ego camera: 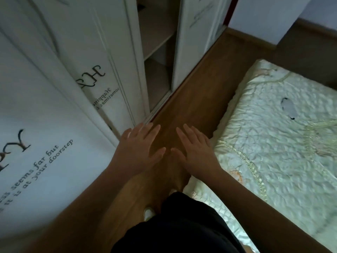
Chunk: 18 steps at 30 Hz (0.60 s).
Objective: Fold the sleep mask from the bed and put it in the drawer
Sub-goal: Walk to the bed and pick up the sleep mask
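Mask (288,108) lies flat on the bed (269,143) — a pale oval with dark trim, out toward the far right, well apart from both your hands. Your left hand (138,148) and right hand (196,152) hang side by side over the wood floor (197,92), palms down, fingers spread wide and holding nothing. The thumbs nearly meet between them. Your right hand sits just beside the bed's near edge; your left is close to the white wardrobe (54,106) with its printed lettering. One wardrobe door stands open — bare shelves (156,42) show inside. Below your hands you can see dark shorts (182,225) and a white shoe (148,212) on the floor. Whether any drawer is in view, I cannot tell.
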Motion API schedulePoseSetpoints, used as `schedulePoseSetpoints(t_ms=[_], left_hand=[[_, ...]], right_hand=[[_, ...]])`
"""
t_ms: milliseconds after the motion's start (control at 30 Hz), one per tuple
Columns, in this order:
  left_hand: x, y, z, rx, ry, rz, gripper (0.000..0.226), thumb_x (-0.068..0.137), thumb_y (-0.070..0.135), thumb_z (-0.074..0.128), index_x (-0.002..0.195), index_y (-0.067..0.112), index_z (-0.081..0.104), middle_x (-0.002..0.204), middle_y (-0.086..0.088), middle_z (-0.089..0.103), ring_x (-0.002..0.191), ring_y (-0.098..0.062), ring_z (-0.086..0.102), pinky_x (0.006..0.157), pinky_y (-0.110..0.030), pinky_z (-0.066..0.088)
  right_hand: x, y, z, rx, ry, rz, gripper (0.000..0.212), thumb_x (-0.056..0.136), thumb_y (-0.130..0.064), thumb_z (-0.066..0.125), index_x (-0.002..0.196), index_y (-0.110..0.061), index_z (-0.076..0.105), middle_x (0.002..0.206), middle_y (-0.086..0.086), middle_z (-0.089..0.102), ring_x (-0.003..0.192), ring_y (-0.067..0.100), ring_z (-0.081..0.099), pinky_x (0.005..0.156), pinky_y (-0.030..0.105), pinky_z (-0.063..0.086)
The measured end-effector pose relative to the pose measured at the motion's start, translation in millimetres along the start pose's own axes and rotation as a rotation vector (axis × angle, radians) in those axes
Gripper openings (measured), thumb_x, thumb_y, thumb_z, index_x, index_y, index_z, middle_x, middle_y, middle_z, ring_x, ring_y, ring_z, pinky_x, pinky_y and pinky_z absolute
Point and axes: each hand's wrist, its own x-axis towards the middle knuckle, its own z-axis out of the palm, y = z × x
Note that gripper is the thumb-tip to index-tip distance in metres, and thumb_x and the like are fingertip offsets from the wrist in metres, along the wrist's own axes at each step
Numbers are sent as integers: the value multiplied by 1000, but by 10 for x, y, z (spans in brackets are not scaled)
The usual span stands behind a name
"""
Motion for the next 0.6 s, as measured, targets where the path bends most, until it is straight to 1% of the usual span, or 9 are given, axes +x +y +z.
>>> schedulePoseSetpoints(t_ms=[100, 200, 300, 400, 533, 600], left_hand=[[527, -10, 5, -16, -17, 50, 83, 86, 73, 12, 150, 23, 27, 154, -8, 37, 144, -29, 28, 112, -56, 28], [1141, 63, -27, 6, -31, 119, 84, 87, 74, 8, 149, 22, 29, 151, -10, 41, 141, -31, 33, 109, -57, 31], [1769, 158, -88, 23, -63, 165, 83, 86, 76, 6, 149, 25, 23, 153, -8, 38, 140, -30, 33, 111, -56, 30], [2349, 283, -185, 58, -80, 222, 82, 85, 76, 4, 151, 28, 17, 156, -5, 32, 142, -27, 29, 112, -54, 29], [2953, 450, -336, 69, -60, 261, 79, 87, 73, 13, 151, 27, 19, 157, -4, 32, 144, -26, 26, 114, -52, 26], [3196, 530, -388, 78, -72, 278, 78, 87, 72, 13, 151, 27, 18, 158, -4, 29, 145, -25, 24, 115, -52, 24]], right_hand=[[275, 255, -104, -3, 25, 68, 78, 89, -70, 10, 153, -29, 23, 162, 1, 21, 149, 24, 15, 120, 46, 15], [610, 583, -186, 0, 45, 118, 77, 90, -71, 8, 153, -28, 23, 162, 0, 21, 150, 23, 14, 121, 47, 16], [979, 905, -261, 17, 26, 165, 81, 87, -73, 1, 154, -30, 17, 164, -1, 15, 151, 23, 8, 121, 48, 13], [1307, 1200, -397, 44, 55, 210, 79, 88, -73, 1, 153, -31, 16, 164, -1, 14, 151, 22, 8, 121, 49, 14], [1654, 1536, -569, 55, 82, 229, 78, 89, -72, 4, 153, -31, 18, 163, -2, 17, 150, 22, 11, 121, 49, 16], [1809, 1679, -644, 67, 98, 238, 77, 90, -72, 6, 153, -30, 19, 163, -2, 18, 150, 22, 11, 120, 49, 18]])
